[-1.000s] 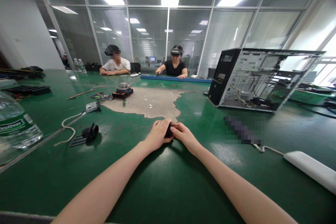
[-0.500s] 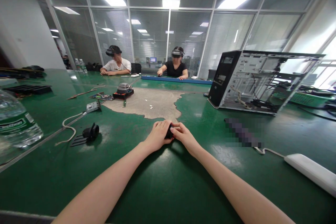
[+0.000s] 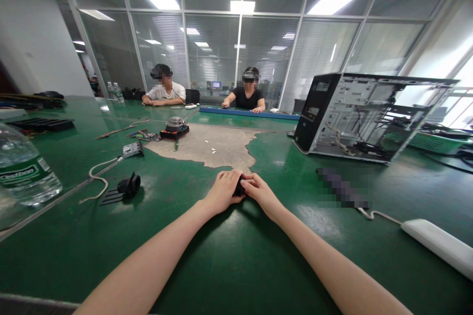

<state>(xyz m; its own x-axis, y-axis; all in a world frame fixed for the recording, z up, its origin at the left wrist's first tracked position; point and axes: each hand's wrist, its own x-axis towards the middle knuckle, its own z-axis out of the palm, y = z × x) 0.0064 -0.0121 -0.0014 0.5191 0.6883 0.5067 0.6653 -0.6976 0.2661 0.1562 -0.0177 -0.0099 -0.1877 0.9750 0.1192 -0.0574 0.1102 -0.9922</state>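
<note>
Both hands meet over the green table (image 3: 229, 266), around a small black part (image 3: 239, 186) whose kind I cannot make out. Fingers of my left hand (image 3: 223, 189) wrap over it from the left, with the thumb below. From the right, my right hand (image 3: 256, 189) pinches it between thumb and fingers. Most of the part is hidden by the hands. To the left lies a black plastic piece (image 3: 129, 184) with long prongs. Just beyond the hands is a bare tan patch (image 3: 218, 155) in the table's green covering.
At right stands an open computer case (image 3: 321, 108), with a white power strip (image 3: 439, 243) nearer me. A water bottle (image 3: 25, 172) is at left. A heatsink fan unit (image 3: 175, 128) sits farther back, near a metal bracket (image 3: 132, 149) and cord. Two people sit across the table.
The whole view has shifted very slightly. My hands keep the same hold on the black part.
</note>
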